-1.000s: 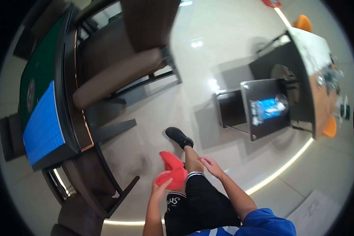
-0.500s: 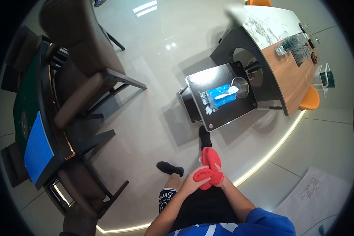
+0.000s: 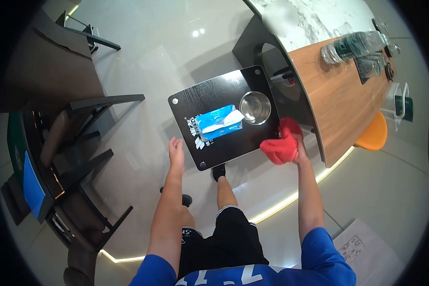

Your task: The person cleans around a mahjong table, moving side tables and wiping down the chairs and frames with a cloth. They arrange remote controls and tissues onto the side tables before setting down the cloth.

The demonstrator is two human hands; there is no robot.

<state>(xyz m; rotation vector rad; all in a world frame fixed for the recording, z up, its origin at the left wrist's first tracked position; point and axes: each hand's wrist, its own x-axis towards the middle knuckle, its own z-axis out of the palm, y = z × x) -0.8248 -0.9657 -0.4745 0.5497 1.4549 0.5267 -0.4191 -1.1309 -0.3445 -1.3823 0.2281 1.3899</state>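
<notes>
A bunched red cloth (image 3: 282, 144) is gripped in my right hand (image 3: 301, 148), just off the right front corner of a small black side table (image 3: 238, 143). My left hand (image 3: 176, 151) is empty, its fingers stretched out beside the table's left front edge. On the black top lies a blue pack of tissues (image 3: 219, 123) with a white tissue sticking out. Close to the pack, a round clear ashtray-like bowl (image 3: 255, 108) stands near the table's right side.
A wood and marble counter (image 3: 314, 95) on the right bears a large water bottle (image 3: 352, 46) and several glasses (image 3: 371, 64). An orange stool (image 3: 371, 132) stands beyond it. Brown chairs (image 3: 57, 71) and a green-topped table (image 3: 16, 143) are on the left.
My hands have parted; the red cloth has gone forward and right in my right hand. My left hand has let go of it and reached forward. I am closer to the black table.
</notes>
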